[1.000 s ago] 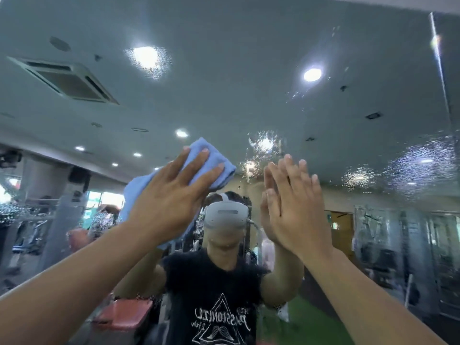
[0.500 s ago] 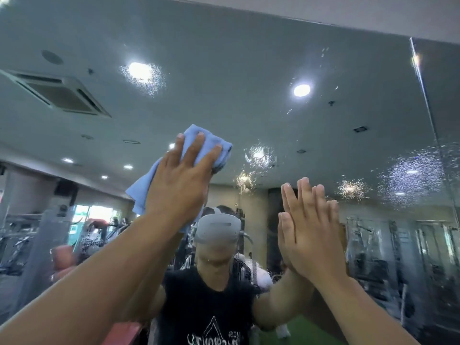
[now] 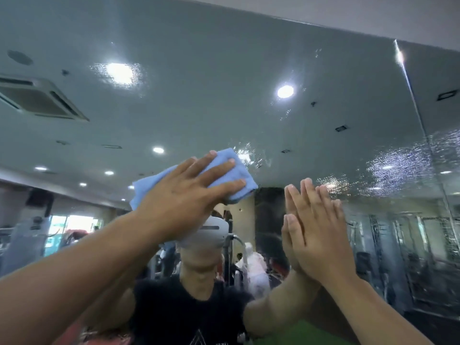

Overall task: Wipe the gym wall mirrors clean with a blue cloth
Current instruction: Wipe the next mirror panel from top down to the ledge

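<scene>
A large wall mirror [image 3: 224, 70] fills the head view, its glass speckled with droplets at the right and centre. My left hand [image 3: 184, 195] presses a folded blue cloth [image 3: 231, 180] flat against the glass with straight, spread fingers. My right hand [image 3: 321, 232] lies flat on the mirror to the right of the cloth, fingers straight and together, meeting its own reflection. The mirror reflects me in a black shirt.
A vertical seam [image 3: 420, 120] at the right separates this mirror panel from another panel [image 3: 445, 95]. Wet patches [image 3: 400, 168] cover the glass near the seam. The mirror's top edge [image 3: 298, 21] meets a pale wall. Gym machines appear only as reflections.
My left hand has swept the cloth to the right, its fingers now pointing right. My right hand has stayed flat on the glass. The view has tilted upward, showing more of the top edge.
</scene>
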{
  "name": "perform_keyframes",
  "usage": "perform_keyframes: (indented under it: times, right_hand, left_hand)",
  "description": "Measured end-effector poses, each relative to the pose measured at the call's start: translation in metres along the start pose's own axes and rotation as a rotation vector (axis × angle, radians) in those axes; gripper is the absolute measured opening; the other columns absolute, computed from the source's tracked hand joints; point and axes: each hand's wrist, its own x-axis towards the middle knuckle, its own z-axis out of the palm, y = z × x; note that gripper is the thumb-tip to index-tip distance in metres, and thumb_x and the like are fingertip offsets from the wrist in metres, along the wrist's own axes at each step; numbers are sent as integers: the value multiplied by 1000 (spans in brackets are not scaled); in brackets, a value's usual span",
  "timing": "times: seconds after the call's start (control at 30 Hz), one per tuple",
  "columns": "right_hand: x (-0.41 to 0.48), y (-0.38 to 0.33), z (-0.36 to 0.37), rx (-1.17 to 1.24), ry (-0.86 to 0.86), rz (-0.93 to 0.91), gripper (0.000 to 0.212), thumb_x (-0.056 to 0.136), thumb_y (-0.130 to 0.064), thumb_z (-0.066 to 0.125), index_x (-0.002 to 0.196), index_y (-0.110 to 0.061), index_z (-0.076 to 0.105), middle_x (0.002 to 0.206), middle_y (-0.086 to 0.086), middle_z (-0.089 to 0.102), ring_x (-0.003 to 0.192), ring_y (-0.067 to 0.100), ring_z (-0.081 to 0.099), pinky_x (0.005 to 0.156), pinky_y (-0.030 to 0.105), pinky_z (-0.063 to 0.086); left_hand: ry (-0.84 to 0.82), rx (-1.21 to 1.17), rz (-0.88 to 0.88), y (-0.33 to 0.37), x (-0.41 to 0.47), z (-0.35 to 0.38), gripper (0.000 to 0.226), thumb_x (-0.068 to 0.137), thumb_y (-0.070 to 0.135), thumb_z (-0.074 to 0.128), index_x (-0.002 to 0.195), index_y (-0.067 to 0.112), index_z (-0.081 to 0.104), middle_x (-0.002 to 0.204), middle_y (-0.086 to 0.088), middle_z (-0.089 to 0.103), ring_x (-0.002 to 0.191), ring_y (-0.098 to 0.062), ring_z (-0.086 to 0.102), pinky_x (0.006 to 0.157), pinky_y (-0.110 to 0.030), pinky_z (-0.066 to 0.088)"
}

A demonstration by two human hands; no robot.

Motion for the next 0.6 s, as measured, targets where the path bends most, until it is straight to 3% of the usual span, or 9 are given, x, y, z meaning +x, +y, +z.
perform_keyframes:
  times: [0.13,0.23,0.3,0.37,0.43,0.47,0.53,0.6]
  right_hand:
    - [6,1,-9,-22,-20,-6,61,102,-46,24,162,-34,21,170,3,21,157,25,13,125,47,9]
    - [11,5,-15,-31,-19,-44,59,101,-46,31,158,-30,35,165,7,33,152,29,25,123,49,17]
    - [14,13,-19,-27,-28,-57,58,101,-47,32,157,-31,37,163,7,37,150,29,29,122,50,19]
    - [15,23,-25,-28,-28,-55,58,101,-48,31,157,-32,35,164,6,35,152,29,26,124,48,15]
    - [15,39,-33,-17,-26,-16,60,100,-49,29,158,-32,31,166,6,30,155,29,21,126,50,15]
    - [15,46,-35,-9,-18,9,61,100,-49,29,159,-32,30,167,6,29,155,30,20,126,52,16]
    - [14,62,-37,-14,1,46,61,101,-48,30,159,-29,31,167,8,29,155,32,21,125,55,18]
    - [14,80,-37,-52,4,61,60,102,-45,32,159,-27,30,167,10,28,155,34,22,124,58,20]
  left_hand:
    - [18,-7,-100,-8,11,1,52,91,19,53,141,31,50,153,-6,47,139,-41,44,106,-59,43]
    - [2,-27,-321,-17,29,2,54,90,28,36,141,28,54,153,-9,47,142,-42,38,111,-57,36]
    - [51,11,-414,-16,45,6,54,91,25,35,141,22,53,150,-13,48,142,-38,34,117,-49,26]
    - [89,36,-514,-6,63,10,54,87,17,37,139,18,52,147,-15,48,140,-32,32,113,-37,18]
    - [68,-46,-670,17,81,14,60,85,11,46,143,27,44,155,-10,38,143,-35,27,106,-39,24]
    - [24,-48,-647,31,84,17,68,83,9,52,144,34,37,159,-7,33,145,-38,25,107,-43,31]
    - [-72,-26,-391,60,75,23,85,75,7,66,144,39,27,163,-5,28,146,-42,27,105,-52,43]
    - [-119,-32,-134,76,54,26,93,76,7,73,150,36,26,164,-5,27,148,-38,29,107,-57,43]
